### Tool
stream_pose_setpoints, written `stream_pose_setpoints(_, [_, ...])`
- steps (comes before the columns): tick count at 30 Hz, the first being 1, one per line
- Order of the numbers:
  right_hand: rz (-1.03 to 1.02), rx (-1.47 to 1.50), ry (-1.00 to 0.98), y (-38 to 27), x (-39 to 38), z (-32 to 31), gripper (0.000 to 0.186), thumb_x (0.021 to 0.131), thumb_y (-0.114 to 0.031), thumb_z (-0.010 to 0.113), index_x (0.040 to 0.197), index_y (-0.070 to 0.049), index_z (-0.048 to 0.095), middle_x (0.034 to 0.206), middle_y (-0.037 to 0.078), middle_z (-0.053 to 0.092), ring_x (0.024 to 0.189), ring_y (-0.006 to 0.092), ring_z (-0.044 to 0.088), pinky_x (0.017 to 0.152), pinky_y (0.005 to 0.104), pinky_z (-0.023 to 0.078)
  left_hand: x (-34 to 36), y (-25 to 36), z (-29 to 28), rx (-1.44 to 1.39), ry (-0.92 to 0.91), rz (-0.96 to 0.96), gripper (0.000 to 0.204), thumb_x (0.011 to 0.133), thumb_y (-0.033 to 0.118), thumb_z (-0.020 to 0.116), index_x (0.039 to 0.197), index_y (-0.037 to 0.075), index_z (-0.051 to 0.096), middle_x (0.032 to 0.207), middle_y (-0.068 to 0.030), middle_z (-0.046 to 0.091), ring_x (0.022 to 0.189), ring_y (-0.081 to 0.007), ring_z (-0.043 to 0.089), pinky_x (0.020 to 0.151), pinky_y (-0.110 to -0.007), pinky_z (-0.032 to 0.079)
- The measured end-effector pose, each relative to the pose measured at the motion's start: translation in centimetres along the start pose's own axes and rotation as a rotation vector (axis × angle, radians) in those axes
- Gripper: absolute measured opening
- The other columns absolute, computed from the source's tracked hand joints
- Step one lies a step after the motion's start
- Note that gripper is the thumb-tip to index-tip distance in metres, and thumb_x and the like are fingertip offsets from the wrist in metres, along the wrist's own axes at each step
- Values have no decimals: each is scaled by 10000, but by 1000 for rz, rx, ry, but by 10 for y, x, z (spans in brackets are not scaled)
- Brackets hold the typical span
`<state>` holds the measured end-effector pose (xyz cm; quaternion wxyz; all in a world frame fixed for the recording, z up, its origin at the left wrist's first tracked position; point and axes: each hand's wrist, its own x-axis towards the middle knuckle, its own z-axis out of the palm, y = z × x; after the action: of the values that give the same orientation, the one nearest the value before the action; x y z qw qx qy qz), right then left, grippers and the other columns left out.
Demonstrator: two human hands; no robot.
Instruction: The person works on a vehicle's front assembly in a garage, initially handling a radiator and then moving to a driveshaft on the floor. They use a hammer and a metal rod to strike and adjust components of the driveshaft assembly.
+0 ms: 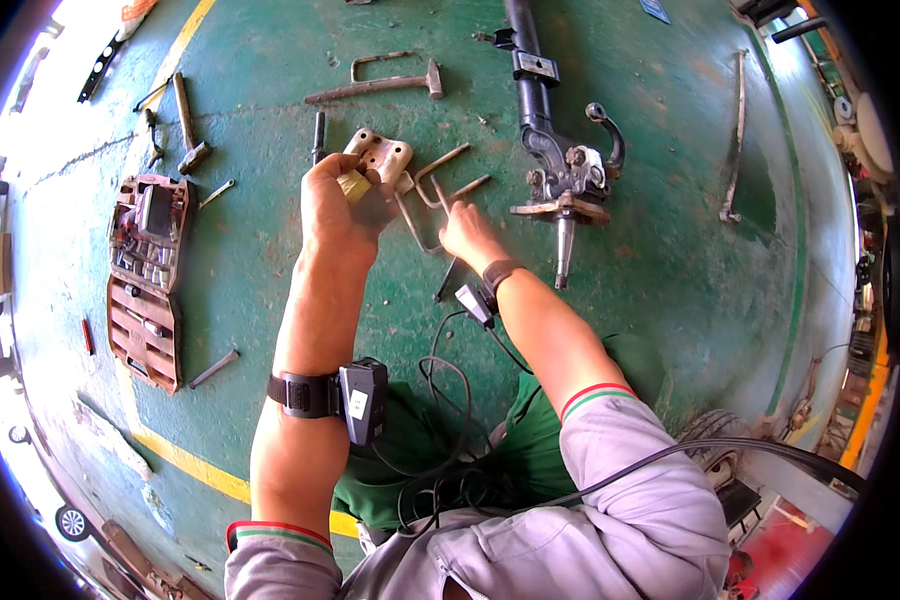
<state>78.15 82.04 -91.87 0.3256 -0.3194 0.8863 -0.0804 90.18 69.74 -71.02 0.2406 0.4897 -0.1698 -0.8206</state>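
Observation:
My left hand [335, 210] is closed around a small yellowish and grey piece [353, 186]; its kind is hard to make out. Just beyond those fingers lies a pale metal plate with holes [382, 154]. My right hand [470, 236] reaches down to the floor with its fingers closed on a rusty U-bolt [440, 192]. Another U-bolt [411, 222] lies close by, between the two hands. Off to the right rests a dark axle beam [532, 100] with a steering knuckle [570, 172], its spindle [565, 245] pointing toward me.
A hammer [380, 88] lies ahead, another hammer [185, 125] to the left. Below that sits an open brown socket case [148, 340]. A long rod [738, 140] lies far right on the green floor. Black cables [440, 480] loop across my lap.

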Motion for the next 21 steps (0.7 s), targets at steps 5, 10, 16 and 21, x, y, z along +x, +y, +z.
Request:
stream_pose_setpoints(5, [-94, 134, 72, 24, 13, 13, 290, 778, -211, 656, 893, 56, 649, 940, 298, 652, 939, 429, 639, 836, 477, 519, -7, -4, 9, 48, -27, 8, 112, 826, 194, 548, 849, 85, 537, 728, -62, 573, 636, -229, 567, 575, -392, 476])
stream_pose_setpoints(10, [-51, 196, 58, 21, 23, 3, 352, 730, -266, 634, 928, 19, 695, 1031, 256, 667, 977, 397, 648, 856, 439, 526, -4, -5, 10, 4, -45, 8, 119, 825, 188, 549, 873, 81, 528, 741, -78, 574, 650, -231, 565, 599, -389, 479])
stream_pose_setpoints(16, [39, 223, 6, 9, 29, -19, 438, 773, -332, 603, 1011, 31, 659, 1043, 276, 657, 1016, 392, 638, 898, 442, 505, -12, -7, 11, 57, -76, 23, 125, 829, 190, 546, 882, 78, 526, 757, -75, 575, 646, -230, 559, 588, -394, 473])
stream_pose_setpoints(21, [129, 232, -9, 5, 33, -19, 534, 820, -419, 604, 1127, 16, 648, 1183, 253, 619, 1124, 372, 597, 956, 430, 484, -17, -4, 4, 141, -57, 72, 125, 848, 192, 518, 884, 73, 529, 755, -70, 576, 643, -230, 559, 574, -392, 465])
